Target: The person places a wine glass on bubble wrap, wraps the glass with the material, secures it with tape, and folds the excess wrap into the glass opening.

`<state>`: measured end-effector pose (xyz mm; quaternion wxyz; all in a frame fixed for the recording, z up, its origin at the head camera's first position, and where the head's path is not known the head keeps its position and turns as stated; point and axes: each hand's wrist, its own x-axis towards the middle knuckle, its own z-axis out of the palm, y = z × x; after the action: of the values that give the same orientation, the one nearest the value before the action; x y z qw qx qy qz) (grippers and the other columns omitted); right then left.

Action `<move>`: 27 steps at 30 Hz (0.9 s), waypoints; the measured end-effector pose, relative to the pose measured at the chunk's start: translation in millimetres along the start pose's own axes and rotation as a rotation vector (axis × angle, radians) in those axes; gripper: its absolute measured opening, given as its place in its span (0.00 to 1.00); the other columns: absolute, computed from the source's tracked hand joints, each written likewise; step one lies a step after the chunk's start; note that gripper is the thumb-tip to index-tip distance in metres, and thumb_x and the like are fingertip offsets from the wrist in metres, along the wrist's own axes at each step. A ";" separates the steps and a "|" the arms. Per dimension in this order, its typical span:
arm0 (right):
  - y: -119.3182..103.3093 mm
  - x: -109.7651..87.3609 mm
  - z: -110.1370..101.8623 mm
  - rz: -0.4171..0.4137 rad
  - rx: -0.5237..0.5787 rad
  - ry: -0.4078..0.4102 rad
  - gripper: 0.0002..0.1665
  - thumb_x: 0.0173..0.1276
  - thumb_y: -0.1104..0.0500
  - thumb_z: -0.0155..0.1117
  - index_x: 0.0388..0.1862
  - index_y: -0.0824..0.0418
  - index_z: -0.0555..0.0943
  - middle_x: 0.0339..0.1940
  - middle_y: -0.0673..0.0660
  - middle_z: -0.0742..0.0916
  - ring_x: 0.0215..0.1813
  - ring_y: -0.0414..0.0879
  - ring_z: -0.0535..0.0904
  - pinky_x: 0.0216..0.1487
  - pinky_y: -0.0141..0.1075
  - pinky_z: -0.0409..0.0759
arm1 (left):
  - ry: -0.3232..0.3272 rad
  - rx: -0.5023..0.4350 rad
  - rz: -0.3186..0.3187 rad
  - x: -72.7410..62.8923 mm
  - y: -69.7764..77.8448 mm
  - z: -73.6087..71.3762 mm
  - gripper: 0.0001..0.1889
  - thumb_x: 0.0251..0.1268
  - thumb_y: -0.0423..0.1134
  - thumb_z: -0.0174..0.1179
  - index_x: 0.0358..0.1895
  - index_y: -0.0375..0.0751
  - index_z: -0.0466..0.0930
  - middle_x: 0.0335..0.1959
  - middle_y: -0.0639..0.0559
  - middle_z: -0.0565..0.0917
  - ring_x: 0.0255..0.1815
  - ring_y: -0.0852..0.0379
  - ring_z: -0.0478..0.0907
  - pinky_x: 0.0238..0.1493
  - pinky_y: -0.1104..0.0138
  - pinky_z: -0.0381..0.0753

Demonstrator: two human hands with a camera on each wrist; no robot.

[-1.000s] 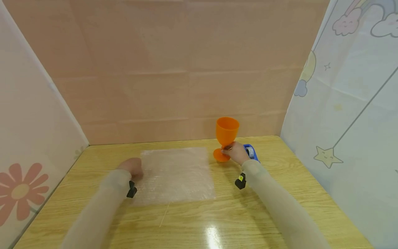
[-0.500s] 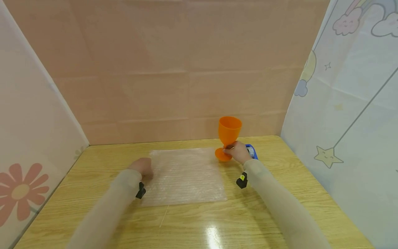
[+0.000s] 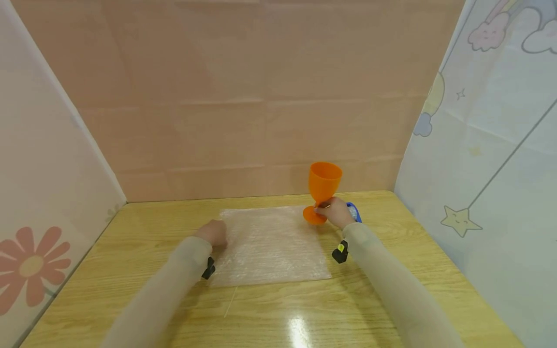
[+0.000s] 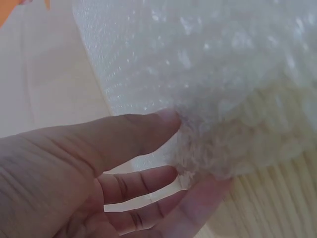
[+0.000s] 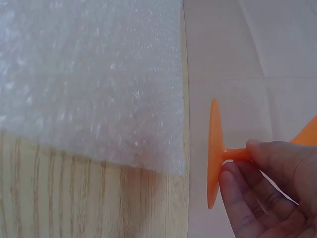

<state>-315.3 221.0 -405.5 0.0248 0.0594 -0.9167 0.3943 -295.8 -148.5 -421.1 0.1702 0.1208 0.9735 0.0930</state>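
Pinching the sheet: the left hand (image 3: 213,233) has its thumb on one side and fingers on the other of the clear bubble wrap (image 3: 271,249), at the left edge.
Bubble wrap: spread out on the wooden table (image 3: 413,241), between the two hands.
Orange goblet: the right hand (image 3: 336,212) grips it by the stem, thumb and fingers closed round it, below the bowl.
Goblet's place: beside the far right corner of the wrap, mouth up, leaning slightly right; whether its foot touches the table, I cannot tell.
Blue item: (image 3: 357,212) just beyond the right hand, partly hidden by it.
Thin pale line: (image 3: 230,302) on the table, in front of the wrap's near edge.
Sleeves: pale, long, a small black device (image 3: 341,252) at each wrist.
Walls: plain pinkish at the back (image 3: 217,96); a flower print (image 3: 31,266) left, clouds and a star (image 3: 461,221) right.
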 end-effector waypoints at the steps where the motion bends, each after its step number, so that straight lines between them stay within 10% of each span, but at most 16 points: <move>1: -0.2 0.0 -0.1 -0.001 0.001 -0.002 0.10 0.66 0.60 0.65 0.39 0.66 0.82 0.42 0.62 0.87 0.47 0.55 0.83 0.46 0.44 0.82 | -0.001 0.004 -0.005 -0.3 2.7 -0.5 0.10 0.58 0.28 0.58 0.19 0.38 0.73 0.16 0.51 0.71 0.18 0.57 0.65 0.19 0.68 0.64; 27: -2.0 -1.2 -3.5 -0.004 -0.003 -0.006 0.10 0.65 0.59 0.66 0.39 0.65 0.82 0.41 0.61 0.87 0.47 0.54 0.82 0.46 0.43 0.81 | -0.024 -0.059 -0.041 2.6 16.0 -1.1 0.07 0.60 0.29 0.58 0.24 0.36 0.77 0.18 0.49 0.75 0.17 0.56 0.68 0.17 0.69 0.66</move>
<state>-313.9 222.3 -401.7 0.0228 0.0626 -0.9172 0.3929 -295.3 -132.7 -417.3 0.1875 0.0967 0.9705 0.1169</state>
